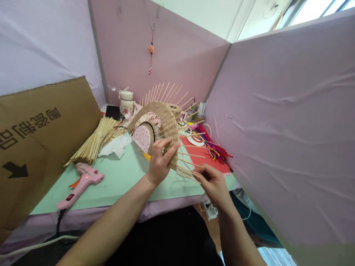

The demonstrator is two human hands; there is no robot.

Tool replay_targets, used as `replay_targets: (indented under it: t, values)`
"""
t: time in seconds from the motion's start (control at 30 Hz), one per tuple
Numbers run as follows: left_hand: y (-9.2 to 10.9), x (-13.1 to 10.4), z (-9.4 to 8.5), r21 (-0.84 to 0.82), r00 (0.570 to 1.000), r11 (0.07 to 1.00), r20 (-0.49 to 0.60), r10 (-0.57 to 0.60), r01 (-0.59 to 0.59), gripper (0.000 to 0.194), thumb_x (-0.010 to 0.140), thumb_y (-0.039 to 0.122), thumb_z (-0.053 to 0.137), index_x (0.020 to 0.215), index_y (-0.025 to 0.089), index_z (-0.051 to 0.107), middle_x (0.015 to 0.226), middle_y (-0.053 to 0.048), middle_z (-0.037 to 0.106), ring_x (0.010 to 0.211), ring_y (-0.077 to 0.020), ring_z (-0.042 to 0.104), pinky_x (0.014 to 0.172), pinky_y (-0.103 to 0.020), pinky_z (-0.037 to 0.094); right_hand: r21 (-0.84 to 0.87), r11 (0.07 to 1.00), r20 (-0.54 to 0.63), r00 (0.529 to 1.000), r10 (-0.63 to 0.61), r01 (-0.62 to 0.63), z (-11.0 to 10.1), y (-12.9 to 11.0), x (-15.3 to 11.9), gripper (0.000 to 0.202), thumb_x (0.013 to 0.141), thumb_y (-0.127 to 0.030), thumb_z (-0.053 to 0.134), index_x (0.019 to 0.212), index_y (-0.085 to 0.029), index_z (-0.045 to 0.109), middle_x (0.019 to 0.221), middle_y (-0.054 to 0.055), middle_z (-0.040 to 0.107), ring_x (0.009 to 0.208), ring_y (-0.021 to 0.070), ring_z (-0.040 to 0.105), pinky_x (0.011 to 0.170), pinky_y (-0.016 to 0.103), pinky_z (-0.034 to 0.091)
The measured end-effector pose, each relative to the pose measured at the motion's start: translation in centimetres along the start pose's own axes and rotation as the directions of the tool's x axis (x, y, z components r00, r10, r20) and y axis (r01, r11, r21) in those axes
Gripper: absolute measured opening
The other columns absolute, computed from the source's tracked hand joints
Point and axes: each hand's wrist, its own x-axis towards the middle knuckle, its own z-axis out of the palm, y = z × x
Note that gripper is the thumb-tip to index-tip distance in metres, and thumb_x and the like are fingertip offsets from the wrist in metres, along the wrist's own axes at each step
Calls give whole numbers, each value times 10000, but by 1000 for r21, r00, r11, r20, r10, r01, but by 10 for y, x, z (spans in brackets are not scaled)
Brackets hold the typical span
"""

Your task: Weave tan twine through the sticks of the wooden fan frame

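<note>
You are holding the fan point(169, 122) up above the near part of the green table point(124, 188), tilted, with its outer sticks point(193, 155) spreading to the right. Your left hand point(159, 162) is clamping the woven band between thumb and fingers; your right hand point(213, 181) is pinching at the lowest stick tips. Whether a thin strand is also lying in that pinch, you are not showing clearly.

For good work, you should be bracing the band close to the sticks you are handling, pinching lightly near the tips and drawing evenly, since thin sticks like these are probably bending or snapping under a sideways push.

The band is curving in a broad arch, its straw-coloured weave looking ridged and tight. The sticks are radiating pale, round and straight. Inside the arch, a spotted pink cloth point(142, 136) is showing smooth against the coarse weave.
</note>
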Motion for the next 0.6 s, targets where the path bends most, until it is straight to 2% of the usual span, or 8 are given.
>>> replay_targets:
  t: [0.1, 0.2, 0.3, 0.43, 0.6]
  values:
    - [0, -2, 1, -28, 1000, 1000, -2, -7, 7, 564, 929, 147, 500, 1455, 331, 411, 1246, -111, 524, 1217, -245, 480, 1067, -467, 420, 131, 980, 189, 974, 125, -152, 29, 10, 11, 318, 816, -405, 674, 654, -180, 519, 622, -30, 465, 597, 105, 418, 560, 234, 346]
    - [0, -3, 0, -67, 1000, 998, -27, 13, -15, 576, 905, 109, 529, 1436, 313, 439, 1240, -116, 516, 1216, -243, 480, 1066, -484, 416, 248, 943, 265, 952, 155, -223, 52, 18, 18, 345, 809, -418, 678, 663, -187, 466, 633, -45, 418, 604, 95, 375, 560, 231, 310]
    - [0, -2, -4, -78, 998, 997, -62, 21, -26, 558, 880, 93, 563, 1378, 332, 484, 1229, -101, 500, 1212, -239, 479, 1055, -493, 429, 322, 913, 238, 955, 179, -251, 60, 23, 22, 376, 776, -451, 704, 658, -192, 459, 604, -57, 395, 568, 87, 329, 538, 231, 274]
    - [2, 0, -7, -86, 994, 994, -97, 52, -60, 444, 874, 127, 587, 1247, 364, 538, 1174, -57, 499, 1163, -217, 503, 1030, -486, 459, 350, 903, 152, 966, 210, -251, 58, 26, 24, 377, 739, -485, 721, 653, -197, 492, 572, -65, 388, 525, 85, 313, 517, 231, 279]
    - [2, -3, -7, -97, 992, 991, -94, 82, -91, 322, 877, 141, 581, 1122, 350, 573, 1138, -39, 535, 1124, -210, 518, 1008, -492, 470, 392, 890, 96, 973, 211, -232, 59, 28, 26, 330, 709, -420, 731, 641, -191, 503, 587, -64, 410, 529, 80, 314, 511, 228, 267]
